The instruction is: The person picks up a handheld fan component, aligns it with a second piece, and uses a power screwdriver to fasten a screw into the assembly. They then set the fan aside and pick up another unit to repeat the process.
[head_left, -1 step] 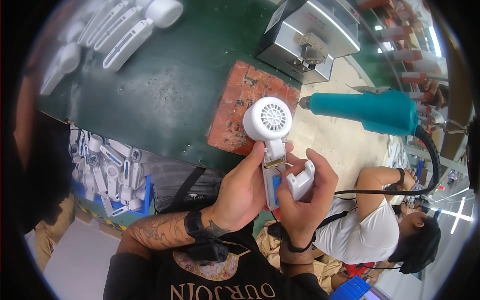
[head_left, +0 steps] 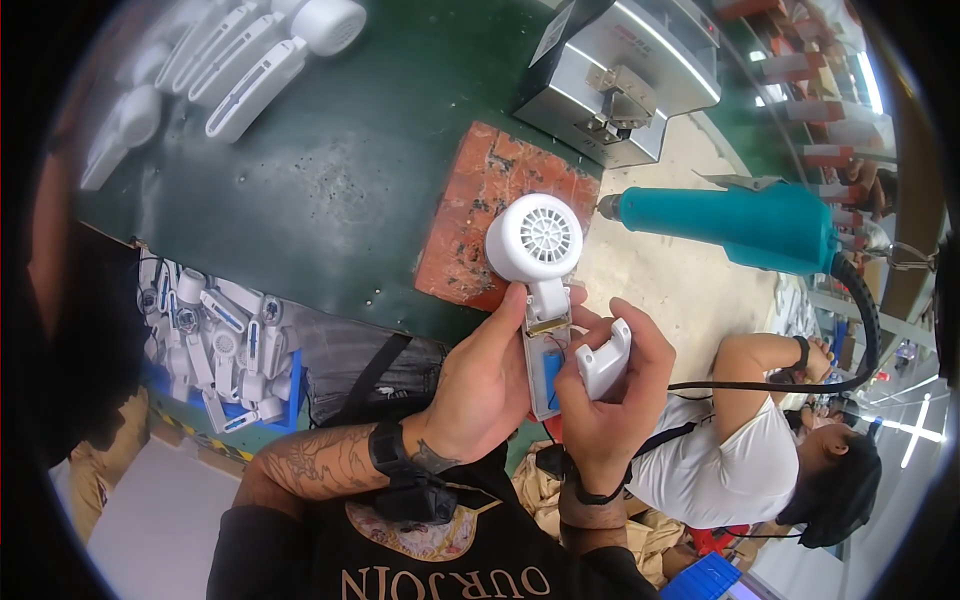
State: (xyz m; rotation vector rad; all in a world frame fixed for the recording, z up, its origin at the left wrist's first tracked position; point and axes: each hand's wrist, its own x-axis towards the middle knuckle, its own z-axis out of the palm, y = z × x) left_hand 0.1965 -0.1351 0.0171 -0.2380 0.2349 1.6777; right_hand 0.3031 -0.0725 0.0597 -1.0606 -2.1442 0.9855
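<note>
A white handheld fan [head_left: 537,238] has its round grilled head over a worn reddish block [head_left: 455,240]. Its handle is uncovered, showing a blue battery [head_left: 551,368], thin wires and a small board near the neck. My left hand [head_left: 480,375] is closed round the handle from the left, thumb close to the neck. In my right hand [head_left: 625,395] a white handle cover [head_left: 604,362] is pinched, tilted and apart from the handle. Some right-hand fingers reach behind the cover near the fan; their exact contact is hidden.
A teal electric screwdriver [head_left: 725,222] hangs at the right, its black cable curving down. Behind the block stands a silver-black machine [head_left: 620,90]. More white fans [head_left: 255,90] lie on the green table [head_left: 330,180]; a blue bin [head_left: 296,390] holds several others. A person [head_left: 720,455] works at right.
</note>
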